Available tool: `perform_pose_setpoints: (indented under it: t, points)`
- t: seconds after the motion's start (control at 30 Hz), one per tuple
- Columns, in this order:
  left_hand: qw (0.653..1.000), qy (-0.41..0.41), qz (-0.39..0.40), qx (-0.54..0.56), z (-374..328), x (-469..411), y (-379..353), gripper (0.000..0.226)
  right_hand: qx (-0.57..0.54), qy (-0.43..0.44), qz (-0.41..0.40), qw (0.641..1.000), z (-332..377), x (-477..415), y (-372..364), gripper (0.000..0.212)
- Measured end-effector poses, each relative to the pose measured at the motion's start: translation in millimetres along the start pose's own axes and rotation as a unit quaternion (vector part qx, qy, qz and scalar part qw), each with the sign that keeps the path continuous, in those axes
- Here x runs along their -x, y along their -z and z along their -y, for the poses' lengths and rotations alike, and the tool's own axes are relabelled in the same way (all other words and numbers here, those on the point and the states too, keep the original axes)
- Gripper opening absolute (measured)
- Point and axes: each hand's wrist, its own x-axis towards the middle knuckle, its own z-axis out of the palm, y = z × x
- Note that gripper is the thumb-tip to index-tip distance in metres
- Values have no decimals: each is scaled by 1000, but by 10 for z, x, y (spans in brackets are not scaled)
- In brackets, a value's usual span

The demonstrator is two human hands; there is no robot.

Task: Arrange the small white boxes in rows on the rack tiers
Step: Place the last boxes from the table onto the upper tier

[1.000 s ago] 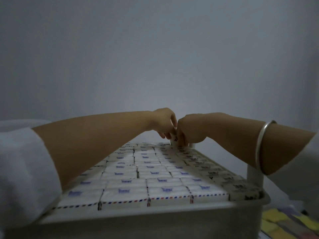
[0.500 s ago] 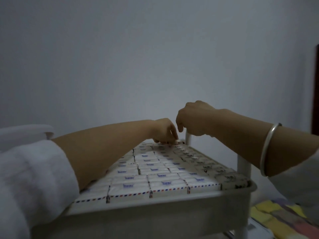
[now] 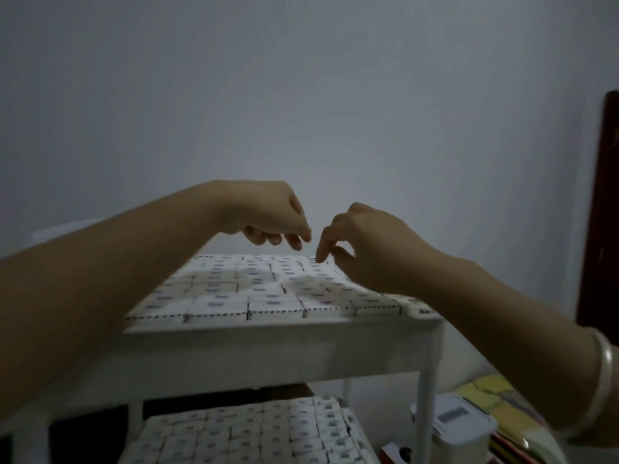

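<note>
My left hand (image 3: 268, 216) hangs above the far rows of the top tier, wrist bent, fingers loosely curled downward with nothing between them. My right hand (image 3: 368, 242) is just beside it, a small gap between the two. Its forefinger and thumb are bent down toward the far right corner of the tier. The tip of my right forefinger (image 3: 318, 257) reaches the back row there, but the picture is dim and smeared. I cannot tell whether finger and thumb are pinching a box or only touching its top.

The small white boxes (image 3: 271, 298) fill the top tier of the rack (image 3: 268, 349) edge to edge. They lie flat in straight rows, side touching side, each with a bluish mark on its lid and a striped border along the near edge. The boxes along the right side show darker print. Below, the lower tier (image 3: 351, 418) is packed with more white boxes (image 3: 261, 430) in the same close rows. A white corner post (image 3: 425, 420) joins the two tiers on the right.

A silver bangle (image 3: 603, 380) sits on my right forearm near the edge of view. Down past the post, on the right, stands a white lidded container (image 3: 459, 426). Beside it lies a yellow patterned cloth (image 3: 485, 393). Behind the rack is a plain grey wall (image 3: 301, 95), with a dark door edge (image 3: 603, 212) at far right.
</note>
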Motion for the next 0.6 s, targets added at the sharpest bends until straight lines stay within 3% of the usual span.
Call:
perform_pose_setpoints:
  t: [0.13,0.33,0.43,0.6]
  points:
    - [998,-24,-38,49,189,916,51,12,-84,62,-93,990,491,308,23,21]
    - [966,-22,-175,191,866,2146,-195,14,-224,144,-173,948,1351,499,-199,19]
    - [957,14,-201,208,1511,2675,-410,15,-271,201,-128,933,1881,591,-466,20]
    - [921,182,-264,220,2790,3525,-679,19,-341,273,23,899,2710,758,-1069,25]
